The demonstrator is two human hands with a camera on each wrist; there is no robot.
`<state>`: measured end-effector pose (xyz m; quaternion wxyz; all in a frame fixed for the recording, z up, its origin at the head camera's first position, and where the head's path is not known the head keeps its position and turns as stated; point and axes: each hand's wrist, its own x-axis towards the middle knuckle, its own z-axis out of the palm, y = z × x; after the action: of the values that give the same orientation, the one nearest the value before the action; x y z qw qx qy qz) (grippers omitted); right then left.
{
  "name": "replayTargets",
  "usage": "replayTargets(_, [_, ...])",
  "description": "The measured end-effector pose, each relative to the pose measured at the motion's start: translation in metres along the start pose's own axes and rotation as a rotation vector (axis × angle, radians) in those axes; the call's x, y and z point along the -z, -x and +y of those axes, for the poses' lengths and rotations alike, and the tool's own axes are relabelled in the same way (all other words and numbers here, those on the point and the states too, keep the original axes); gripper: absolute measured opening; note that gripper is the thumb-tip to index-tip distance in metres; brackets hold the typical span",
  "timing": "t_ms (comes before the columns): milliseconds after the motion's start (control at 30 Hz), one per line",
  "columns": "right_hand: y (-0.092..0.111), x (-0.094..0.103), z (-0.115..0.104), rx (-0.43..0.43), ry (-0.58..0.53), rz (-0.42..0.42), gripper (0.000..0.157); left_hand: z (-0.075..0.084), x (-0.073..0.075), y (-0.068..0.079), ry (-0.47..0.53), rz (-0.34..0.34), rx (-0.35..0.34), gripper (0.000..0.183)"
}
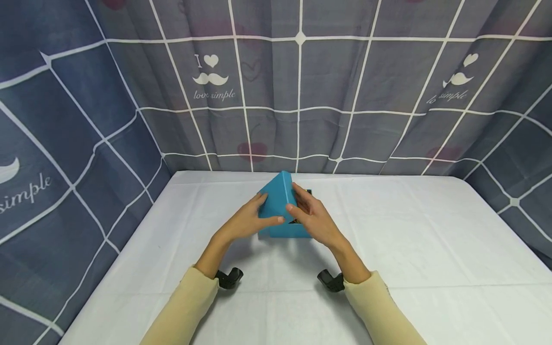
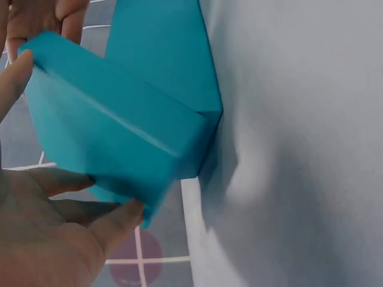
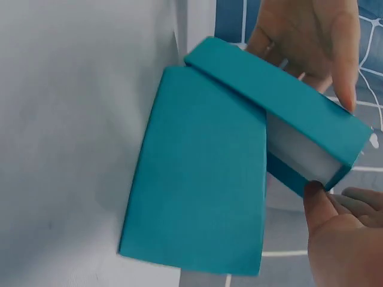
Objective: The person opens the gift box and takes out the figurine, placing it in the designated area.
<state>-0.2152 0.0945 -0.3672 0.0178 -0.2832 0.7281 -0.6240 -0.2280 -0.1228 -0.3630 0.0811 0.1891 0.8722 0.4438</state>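
A blue box lid is tilted up over the left part of a matching blue box base on the table. My left hand grips the lid from the left, its thumb along the near side and its fingers toward the far side. From the right, my right hand pinches the raised edge, with the thumb at a corner of the rim. The lid's pale inside shows in the right wrist view. Dark and yellow contents peek out beside the lid; most of them are hidden.
A white cloth covers the table. Grey-blue curtains with white grid lines hang behind it and at both sides. Black wrist devices sit below both hands, at the cream sleeves.
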Motion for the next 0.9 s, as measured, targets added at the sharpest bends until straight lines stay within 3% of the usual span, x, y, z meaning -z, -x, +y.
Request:
replayTargets(167, [-0.003, -0.007, 0.001, -0.034, -0.001, -0.020, 0.066, -0.004, -0.002, 0.000, 0.043, -0.014, -0.061, 0.099])
replayTargets(300, [-0.005, -0.011, 0.002, -0.023, -0.024, -0.038, 0.065, -0.004, -0.002, 0.002, 0.060, -0.019, -0.062, 0.101])
replayTargets(600, [-0.006, -0.017, 0.005, -0.033, -0.039, -0.078, 0.064, -0.006, -0.003, -0.001, 0.009, 0.068, -0.166, 0.088])
replayTargets(900, [-0.001, -0.013, 0.008, -0.055, 0.028, -0.041, 0.059, -0.002, 0.004, 0.006, 0.000, 0.102, -0.064, 0.081])
